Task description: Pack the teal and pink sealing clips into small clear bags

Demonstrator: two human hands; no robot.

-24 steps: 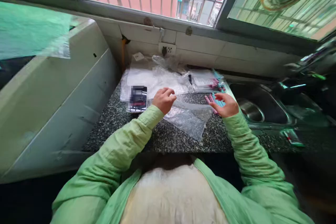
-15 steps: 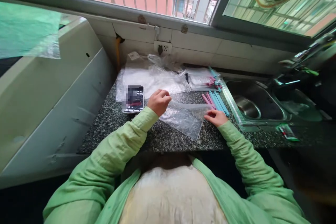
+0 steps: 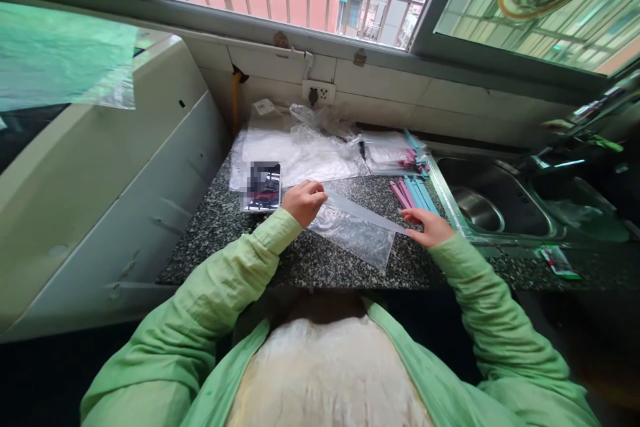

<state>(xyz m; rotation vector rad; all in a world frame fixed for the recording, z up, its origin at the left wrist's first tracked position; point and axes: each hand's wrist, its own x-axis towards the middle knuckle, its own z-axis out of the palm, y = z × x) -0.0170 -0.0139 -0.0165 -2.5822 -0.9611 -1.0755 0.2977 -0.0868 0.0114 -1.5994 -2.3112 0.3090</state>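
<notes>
A clear plastic bag [image 3: 355,237] is stretched at a slant above the speckled counter, with a straight whitish strip along its upper edge. My left hand [image 3: 304,202] is closed and pinches the bag's upper left corner. At the other end of that strip is my right hand [image 3: 429,227], its fingertips on the bag's right corner and its forefinger held a little apart. Just beyond my right hand lie several flat pink sticks [image 3: 401,193] and blue sticks [image 3: 421,195], side by side. A phone-like device [image 3: 265,187], partly pixelated, rests left of my left hand.
Flat clear plastic bags [image 3: 305,153] lie in a pile at the back. Bagged pink and blue sticks [image 3: 413,159] are right of them. A steel sink [image 3: 505,180] with a metal bowl [image 3: 475,208] is at right. A small packet [image 3: 559,261] lies near the front edge.
My right hand has moved right and slightly toward me, with the bag's right corner. The strip now runs straighter and slopes down to the right. My left hand has stayed nearly in place.
</notes>
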